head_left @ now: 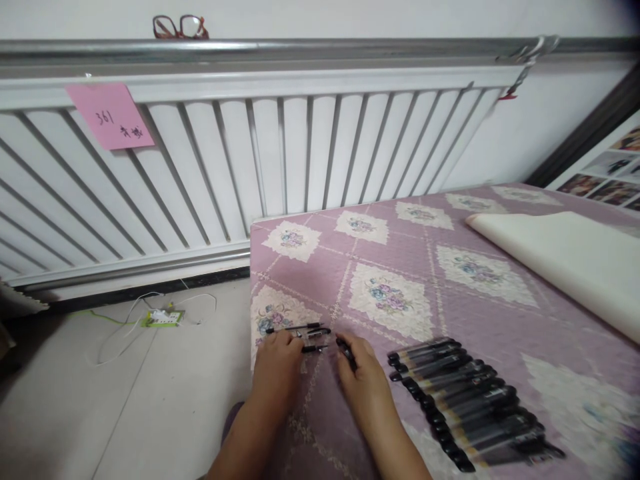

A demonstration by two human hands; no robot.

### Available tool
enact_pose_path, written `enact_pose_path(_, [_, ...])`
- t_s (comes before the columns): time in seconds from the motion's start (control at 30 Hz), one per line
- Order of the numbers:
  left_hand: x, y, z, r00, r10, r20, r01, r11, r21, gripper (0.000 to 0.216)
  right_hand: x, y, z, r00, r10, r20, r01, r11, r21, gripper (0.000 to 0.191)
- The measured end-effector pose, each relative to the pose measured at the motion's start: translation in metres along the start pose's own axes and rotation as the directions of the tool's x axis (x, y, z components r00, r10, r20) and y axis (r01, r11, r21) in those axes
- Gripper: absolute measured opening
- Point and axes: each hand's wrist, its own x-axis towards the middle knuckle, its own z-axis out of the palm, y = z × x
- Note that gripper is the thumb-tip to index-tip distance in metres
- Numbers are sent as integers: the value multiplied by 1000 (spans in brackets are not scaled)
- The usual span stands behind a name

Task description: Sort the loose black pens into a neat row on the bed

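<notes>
My left hand (280, 357) is closed at the left edge of the cloth-covered table, its fingers wrapped round a pen (314, 348) whose black grip and thin bare tip point right. Just beyond those fingers lie a slim black pen piece (305, 327) and a black cap with a clip (320, 332). To the right, my right hand (363, 367) pinches a short black piece (346, 353) that looks like a pen cap; its lower end is hidden by the fingers. A small gap separates the two hands. Several clear-barrelled black pens (470, 393) lie side by side right of my right hand.
A purple flowered tablecloth (320, 267) covers the table. Folded pale sheeting (565, 260) lies at the right. Behind stands a white radiator (295, 153) with a pink note (111, 117); glasses (180, 27) rest above. A power strip (163, 317) with cables sits on the floor.
</notes>
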Motion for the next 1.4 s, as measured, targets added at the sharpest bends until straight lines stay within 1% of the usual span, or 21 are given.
enact_pose_path(0.13, [-1,2,1,1000,8,-20,-8,1000,-6,18,-2,-2,10,991,-123,48,121,992,37,39])
enact_pose_path(0.23, [-2,3,1,1000,-7,-20,6,1000,-23,19,-3,0,13,985,-162,53,160,987,29,40])
enact_pose_path(0.3, [-3,3,0,999,-24,-28,23,999,-35,20,-2,1,10,989,-145,38,145,989,7,37])
enact_pose_path(0.4, [-3,4,-1,998,-46,-49,42,996,-77,25,0,0,1,997,-80,14,80,996,-45,27])
enact_pose_path(0.47, [-3,6,-2,996,-39,-78,30,992,-119,29,0,0,-3,999,-29,22,31,995,-94,19])
enact_pose_path(0.53, [-3,9,-1,994,-6,-108,-11,988,-153,29,0,1,-4,998,5,58,3,991,-134,16])
enact_pose_path(0.63, [-2,14,2,989,60,-132,-81,983,-162,21,-1,3,1,991,-14,136,36,986,-164,18])
enact_pose_path(0.7, [-1,15,4,987,81,-135,-101,984,-146,16,-2,3,3,982,-42,183,74,982,-172,21])
enact_pose_path(0.77, [1,14,6,988,74,-138,-91,988,-124,13,-3,0,5,975,-54,215,92,981,-173,23])
enact_pose_path(0.87, [3,10,6,990,46,-135,-60,993,-97,14,-3,-4,3,974,-58,221,97,981,-169,23])
enact_pose_path(0.97, [5,8,6,990,23,-139,-37,994,-101,16,-3,-5,-4,981,-65,183,105,969,-222,22])
enact_pose_path(1.07, [5,8,6,983,22,-183,-46,991,-124,17,-3,-4,-16,993,-71,93,100,927,-361,20])
enact_pose_path(1.17, [2,9,8,969,50,-241,-87,985,-146,17,-1,4,-30,999,-34,-38,8,843,-537,22])
enact_pose_path(1.27, [-1,11,8,959,75,-273,-126,977,-172,15,0,19,-43,987,-7,-158,-101,743,-661,32])
enact_pose_path(1.33, [-3,13,8,956,90,-280,-147,971,-191,14,0,31,-48,985,-3,-173,-125,680,-722,41])
enact_pose_path(1.4, [-4,15,7,953,106,-284,-170,963,-210,14,-2,41,-52,991,26,-135,-121,633,-765,44])
